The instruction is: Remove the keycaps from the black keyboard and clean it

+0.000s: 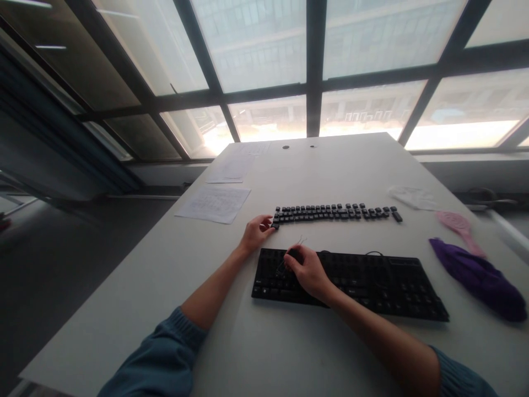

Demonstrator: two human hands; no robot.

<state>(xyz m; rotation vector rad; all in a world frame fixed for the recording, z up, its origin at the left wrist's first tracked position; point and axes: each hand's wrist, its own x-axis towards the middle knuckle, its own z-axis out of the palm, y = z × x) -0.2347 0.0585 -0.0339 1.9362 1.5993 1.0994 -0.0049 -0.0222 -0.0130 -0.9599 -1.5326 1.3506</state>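
Black keyboard (380,284) is lying flat on the near part of the white tabletop (343,176), sitting at a slight slant. Right hand (309,270) is reaching over its left half; that grip is pinching a small dark tool (295,254) with thin wire ends, one pair pointing away from the person, more wire showing down by the keys.

Beyond the keyboard, loose black keycaps (330,213) are standing in long rows, a few lying slightly out of line at the right end. Left hand (257,234) is resting at the rows' left end, its fingers curling at the nearest cap; cannot tell whether that grip is pinching it or only touching.

Further out: printed sheets (215,204) are lying to the left. To the right, a purple cloth (475,278) is lying near the keyboard, a pink hairbrush (454,221) just beyond it, then a crumpled clear plastic bag (413,197). Dark-framed windows (264,49) are rising behind the tabletop.
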